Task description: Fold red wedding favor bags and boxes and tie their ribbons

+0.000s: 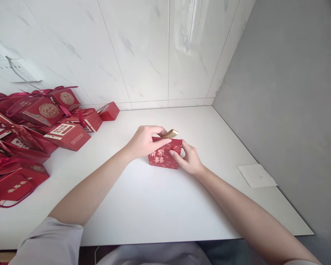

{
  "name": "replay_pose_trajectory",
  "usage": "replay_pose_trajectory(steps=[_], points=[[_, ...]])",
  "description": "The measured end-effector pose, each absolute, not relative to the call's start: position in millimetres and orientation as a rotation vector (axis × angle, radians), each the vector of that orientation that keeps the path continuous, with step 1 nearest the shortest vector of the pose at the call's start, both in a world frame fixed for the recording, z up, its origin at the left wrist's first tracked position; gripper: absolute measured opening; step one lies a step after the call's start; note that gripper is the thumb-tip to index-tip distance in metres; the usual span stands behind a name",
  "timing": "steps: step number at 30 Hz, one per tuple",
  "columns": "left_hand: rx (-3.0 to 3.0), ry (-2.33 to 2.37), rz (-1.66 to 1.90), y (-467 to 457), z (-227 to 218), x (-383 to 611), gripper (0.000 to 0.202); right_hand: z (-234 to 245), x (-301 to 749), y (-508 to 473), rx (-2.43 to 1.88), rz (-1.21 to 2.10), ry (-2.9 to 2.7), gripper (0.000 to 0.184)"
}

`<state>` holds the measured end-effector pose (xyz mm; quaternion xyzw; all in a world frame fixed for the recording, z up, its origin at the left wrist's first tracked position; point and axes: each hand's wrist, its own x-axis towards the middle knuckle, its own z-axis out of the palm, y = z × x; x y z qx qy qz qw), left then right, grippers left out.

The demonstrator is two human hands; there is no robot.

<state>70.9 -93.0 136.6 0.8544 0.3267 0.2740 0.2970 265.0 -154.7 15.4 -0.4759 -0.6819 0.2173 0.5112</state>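
Bright, even, diffuse light, with soft faint shadows under the hands on the white table [154, 206]. A glare streak sits on the glossy tiled wall [187, 33] at upper centre, and the grey side wall [287, 92] reads darker. Wide-angle stretch bends the edges, the pile of red boxes [30, 125] at left looks slightly soft, and the centre is sharp.

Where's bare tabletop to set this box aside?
Bare: the white table on your side of the red box, between your forearms, and behind it up to the tiled wall. Right has only a paper sheet. Left edge is crowded with piled red gift boxes.
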Motion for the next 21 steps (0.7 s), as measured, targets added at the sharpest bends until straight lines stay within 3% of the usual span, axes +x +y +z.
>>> replay_pose_trajectory(steps=[5, 9, 14, 17, 21], points=[[2.052, 0.818, 0.795, -92, 138, 68, 0.033, 11, 262, -156, -1.147, 0.558, -1.623, 0.034], [2.089, 0.802, 0.622, -88, 137, 61, 0.030, 10, 265, -155, -1.140, 0.610, -1.676, 0.037], [2.182, 0.864, 0.597, -88, 139, 54, 0.030, 10, 274, -152, -1.127, 0.761, -1.836, 0.051], [2.250, 0.942, 0.534, -93, 151, 48, 0.030, 8, 279, -150, -1.011, 0.825, -2.016, 0.066], [2.232, 1.058, 0.644, -108, 188, 20, 0.026, 3, 284, -152, -0.959, 0.797, -2.108, 0.064]])
